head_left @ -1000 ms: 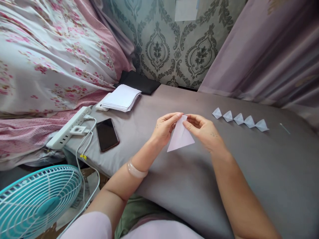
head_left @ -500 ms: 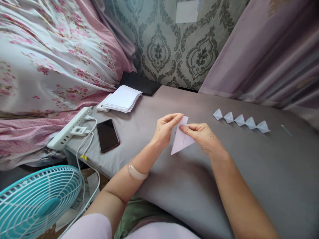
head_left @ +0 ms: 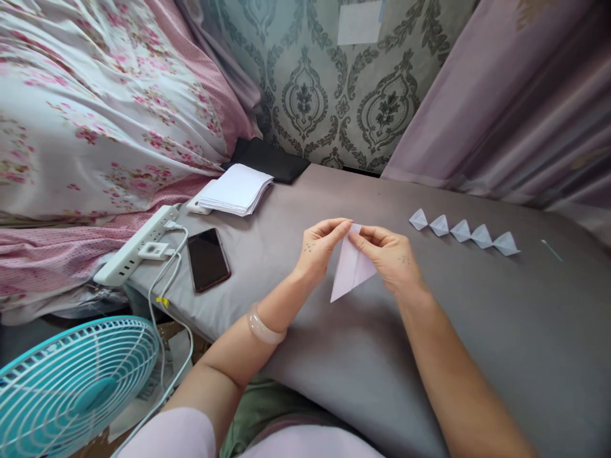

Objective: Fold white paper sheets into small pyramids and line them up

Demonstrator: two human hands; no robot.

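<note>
A white sheet of paper (head_left: 352, 270), folded to a slanted shape with a pointed lower corner, is held above the grey-covered table (head_left: 305, 356). My left hand (head_left: 321, 249) pinches its upper left edge between thumb and fingers. From the other side, my right hand (head_left: 389, 256) grips the paper near the top, its thumb pressed on the front face. The fingertips behind the paper are hidden. To the right lies a row of several small folded paper pieces (head_left: 461, 231), each peaked like a diamond.
At the back left, a stack of white paper (head_left: 236, 189) rests near a black flat item (head_left: 272, 159). A phone (head_left: 208, 259) lies beside a white power strip (head_left: 136, 247) with cables. A turquoise fan (head_left: 90, 394) stands low left. A thin pale stick (head_left: 552, 250) lies far right.
My right hand has shifted its thumb slightly up toward the paper's top, closer to my left fingers. The paper has turned a little, and its lower tip hangs slightly lower.
</note>
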